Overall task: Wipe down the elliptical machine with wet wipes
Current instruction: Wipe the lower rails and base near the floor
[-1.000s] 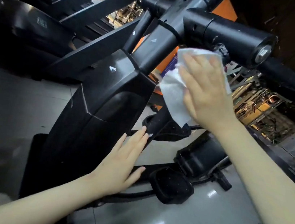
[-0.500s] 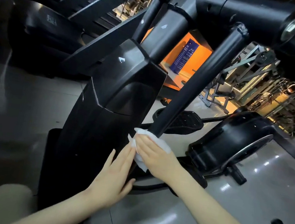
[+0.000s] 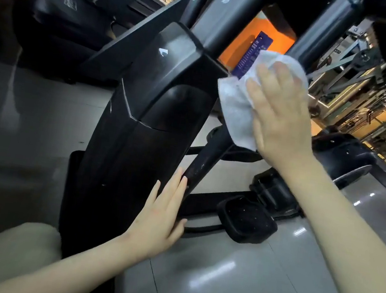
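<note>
Wet wipe (image 3: 235, 112): white and bunched, draped over the slanted black swing-arm tube (image 3: 206, 158) about halfway up, with a loose tail hanging below the palm.
Right hand (image 3: 287, 120): lies over the wipe with fingers spread and fairly straight, pressing it to the tube. The thumb is hidden, so I cannot tell whether it wraps around behind.
Left hand (image 3: 159, 218): flat and relaxed, holding nothing, palm braced on the edge of the black front shroud (image 3: 137, 143). Its fingertips sit just beside the tube's lower end.
Pinch risk: that tube looks like a moving link. A hard push along it could swing it, and the left fingertips are right at the gap between tube and shroud.
Pedal (image 3: 246, 219): sits low near the floor. If the linkage shifts, it would probably move too, perhaps toward the left forearm.
Wipe slip: pressed rather than clearly gripped, the wipe could bunch, slide off the round tube or drop.
Missed spots: the tube's far side is out of sight and may stay dirty if only the near face gets rubbed.
Floor tiles (image 3: 230, 276): glossy, so drips from a wet wipe could make them slick.
</note>
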